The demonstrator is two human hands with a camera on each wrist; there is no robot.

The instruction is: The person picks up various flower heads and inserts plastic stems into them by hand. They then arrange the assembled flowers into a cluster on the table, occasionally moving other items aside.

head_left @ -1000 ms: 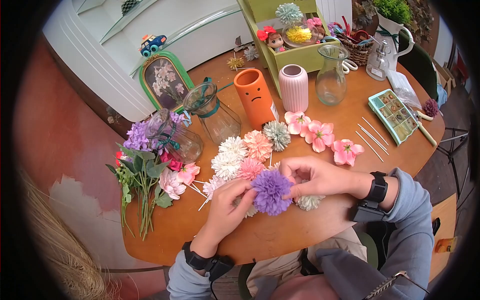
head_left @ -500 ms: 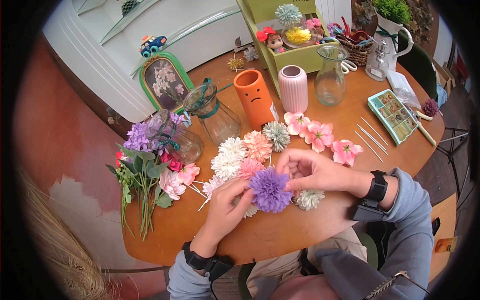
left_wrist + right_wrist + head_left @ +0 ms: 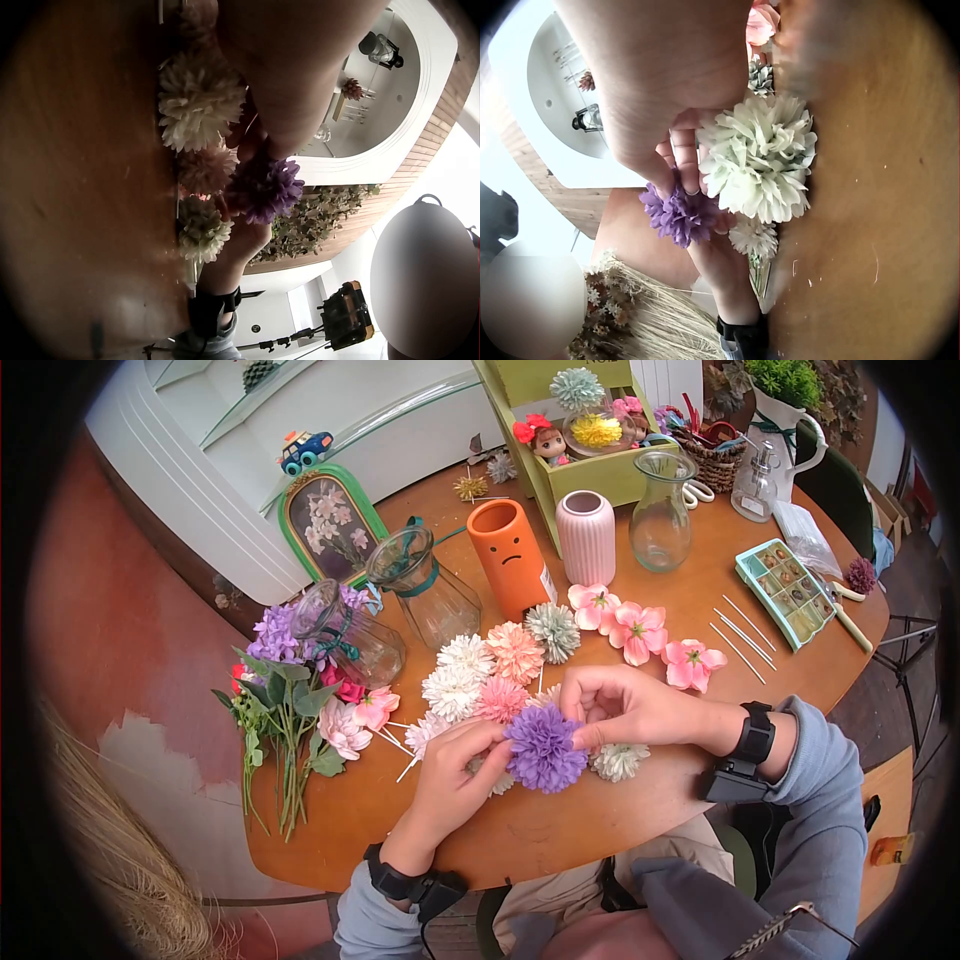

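my left hand [image 3: 453, 770] comes up from the near edge of the table [image 3: 560, 825], and my right hand [image 3: 632, 710] reaches in from the side, wrist bent so that both sets of fingers meet at one purple flower [image 3: 547, 750]. the left thumb and fingers pinch its left edge; the right thumb and fingers are clamped on petals at its upper right. the wrist views show it held just above the table, between my hands and next to the pale flowers. a black wristband [image 3: 757, 732] sits below each blue-grey sleeve [image 3: 820, 780].

compared with half a second ago, the purple flower has shifted slightly to the right and closer to me, and my right hand has moved a touch with it. my left hand has barely moved, and the things around lie as they did.

the purple flower is a round pompom of thin, ruffled, layered petals. beside it lie white pompom flowers [image 3: 452, 690] with narrow petals, a peach one [image 3: 515, 651], a grey-green one [image 3: 553, 632] and a cream one [image 3: 620, 760]. further off, flat, broad-petalled pink blossoms [image 3: 640, 632] look smooth. behind these stand a smooth orange vase [image 3: 510, 560] with a frowning face and a ribbed pink vase [image 3: 588, 540]. slim white sticks [image 3: 745, 638] lie on the brown wood of the table.
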